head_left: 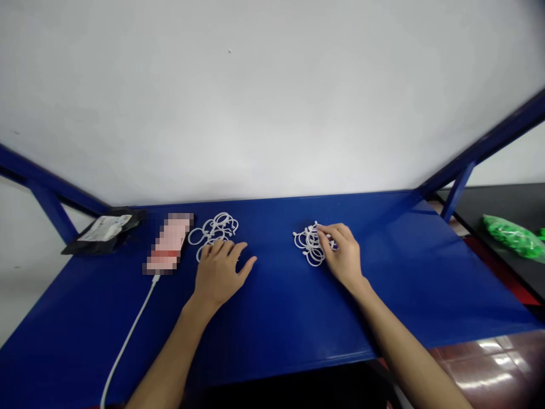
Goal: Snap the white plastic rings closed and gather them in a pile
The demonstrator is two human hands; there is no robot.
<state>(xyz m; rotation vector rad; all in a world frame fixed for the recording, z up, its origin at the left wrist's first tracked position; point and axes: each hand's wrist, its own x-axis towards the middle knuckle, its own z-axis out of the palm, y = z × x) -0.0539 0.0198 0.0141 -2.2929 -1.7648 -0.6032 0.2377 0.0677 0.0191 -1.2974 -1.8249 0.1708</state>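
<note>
Two piles of white plastic rings lie on a blue table; the rings are thin, with small knobs at the ends, like shower curtain rings. Over the near edge of the left pile (pixel 221 222) my left hand (pixel 218 272) is open, palm down, its fingers apart and hiding some rings. At the right pile (pixel 313 250) my right hand (pixel 344 255) is closed, thumb and forefinger pinched on a white ring at the pile's upper right. The fingers cover part of that ring.
A phone (pixel 170 241), its screen blurred out, lies left of the rings with a white charging cable (pixel 131 332) running to the front edge. A black plastic bag (pixel 104 230) with a label sits at the far left. Blue frame bars (pixel 457 190) flank the table (pixel 272 318); a white wall stands behind.
</note>
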